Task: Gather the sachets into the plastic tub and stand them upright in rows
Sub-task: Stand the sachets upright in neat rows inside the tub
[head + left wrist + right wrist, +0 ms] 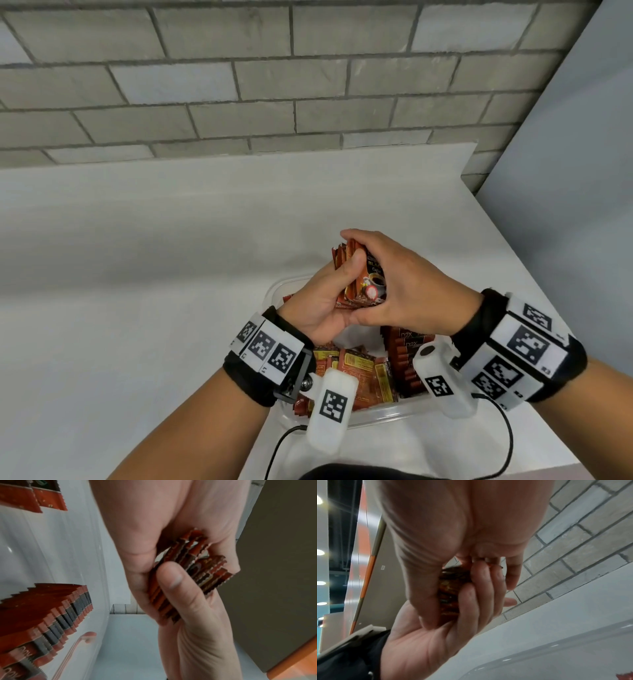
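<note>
Both hands hold one stack of red-brown coffee sachets (368,279) just above the far end of the clear plastic tub (385,415). My left hand (325,296) cups the stack from the left, its thumb lying across the front sachet. From the right, my right hand (407,282) wraps over the top of the stack. The left wrist view shows the stack's crimped edges (200,573) fanned unevenly between the palms. Inside the tub a row of sachets (407,358) stands upright on the right, and loose sachets (356,373) lie at the near left.
The tub sits on a white counter (137,274) near its right edge (513,246). A grey brick wall (239,85) runs behind it and a pale panel (582,171) stands at the right. Black cables (507,442) trail from the wrist cameras at the counter's near edge.
</note>
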The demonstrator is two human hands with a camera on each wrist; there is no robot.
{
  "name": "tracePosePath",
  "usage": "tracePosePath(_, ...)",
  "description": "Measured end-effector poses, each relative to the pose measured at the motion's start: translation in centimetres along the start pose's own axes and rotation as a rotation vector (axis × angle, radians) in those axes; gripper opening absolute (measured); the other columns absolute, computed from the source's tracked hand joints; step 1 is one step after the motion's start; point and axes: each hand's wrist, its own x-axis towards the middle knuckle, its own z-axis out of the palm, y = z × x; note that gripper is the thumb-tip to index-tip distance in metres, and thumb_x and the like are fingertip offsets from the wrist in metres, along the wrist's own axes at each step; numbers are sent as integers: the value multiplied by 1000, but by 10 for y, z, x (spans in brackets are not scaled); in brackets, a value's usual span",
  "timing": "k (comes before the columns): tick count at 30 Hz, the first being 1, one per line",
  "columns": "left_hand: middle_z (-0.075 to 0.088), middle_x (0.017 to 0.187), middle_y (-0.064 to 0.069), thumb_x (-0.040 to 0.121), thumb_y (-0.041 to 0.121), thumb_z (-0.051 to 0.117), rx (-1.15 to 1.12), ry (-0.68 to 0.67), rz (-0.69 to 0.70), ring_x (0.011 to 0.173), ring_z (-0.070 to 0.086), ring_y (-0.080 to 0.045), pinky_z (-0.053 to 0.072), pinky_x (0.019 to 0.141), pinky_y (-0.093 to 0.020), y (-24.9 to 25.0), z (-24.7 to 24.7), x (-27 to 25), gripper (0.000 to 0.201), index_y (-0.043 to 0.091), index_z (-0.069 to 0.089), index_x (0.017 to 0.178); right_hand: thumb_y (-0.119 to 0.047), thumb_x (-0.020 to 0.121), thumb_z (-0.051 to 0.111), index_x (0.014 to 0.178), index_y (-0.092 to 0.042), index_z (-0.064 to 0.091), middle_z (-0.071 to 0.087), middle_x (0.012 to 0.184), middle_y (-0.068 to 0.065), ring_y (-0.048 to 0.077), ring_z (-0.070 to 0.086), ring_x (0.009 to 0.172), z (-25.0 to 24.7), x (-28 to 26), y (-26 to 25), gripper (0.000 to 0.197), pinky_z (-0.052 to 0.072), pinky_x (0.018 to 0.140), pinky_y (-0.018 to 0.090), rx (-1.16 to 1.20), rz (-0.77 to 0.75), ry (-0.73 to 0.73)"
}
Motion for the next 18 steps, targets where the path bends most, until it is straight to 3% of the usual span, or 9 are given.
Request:
tracePosePath(2, 70, 93, -7, 52, 50, 89, 18, 7, 6, 88, 69, -18, 56, 75, -31, -1, -1, 0, 55, 19, 74, 95, -32, 67, 82, 148, -25, 21, 39, 132, -12, -4, 39, 114, 2, 1, -2, 102, 30, 92, 0, -43, -10, -19)
tracePosePath(4, 70, 92, -6, 54, 47, 89, 7, 4, -5, 86, 69, -18, 56, 73, -31, -1, -3, -1, 49, 20, 75, 93, -30, 68, 80, 147, -23, 24, 42, 134, -8, 2, 42, 116, 4, 3, -3, 97, 34, 95, 8, -92, -19, 3)
tracePosePath(6, 71, 91, -5, 61, 36, 87, -34, -6, -21, 87, 68, -17, 54, 77, -33, 0, -5, -2, 35, 20, 76, 90, -31, 69, 79, 147, -23, 24, 43, 134, -6, 8, 44, 118, 6, 5, -4, 96, 37, 98, 19, -113, -13, 16)
tracePosePath(8, 69, 82, -6, 61, 25, 76, -32, 36, -28, 78, 66, -17, 52, 72, -32, 0, -8, -2, 27, 13, 73, 86, -36, 70, 80, 149, -24, 20, 41, 135, -7, 9, 42, 121, 8, 6, -6, 100, 36, 99, 21, -106, -6, -7)
tracePosePath(11, 67, 74, -10, 59, 17, 66, -88, 55, -12, 67, 65, -18, 54, 63, -29, -1, -12, -5, 24, 5, 67, 80, -52, 71, 72, 150, -29, 13, 37, 140, -13, 2, 37, 128, 4, 5, -10, 102, 32, 106, 21, 82, 65, -70)
tracePosePath(13, 68, 74, -11, 60, 16, 64, -111, 58, 1, 69, 67, -20, 57, 66, -35, 0, -17, -8, 22, 6, 70, 79, -55, 75, 60, 148, -30, 21, 46, 133, -14, 1, 44, 122, -2, 5, -9, 87, 38, 102, 20, 209, 95, 3)
tracePosePath(16, 70, 82, -12, 61, 8, 66, -118, 71, 16, 72, 69, -22, 59, 64, -38, 3, -22, -13, 43, 6, 66, 103, -34, 86, 64, 130, -26, 48, 55, 108, -8, 7, 55, 98, -9, 6, -4, 47, 49, 81, 24, 155, 83, 139)
tracePosePath(18, 71, 92, -13, 62, 6, 67, -80, 80, 28, 79, 70, -24, 59, 69, -39, 5, -24, -13, 57, 9, 60, 118, -24, 85, 68, 120, -23, 56, 56, 100, -6, 7, 58, 83, -9, 7, -2, 37, 51, 74, 24, 165, 101, 125)
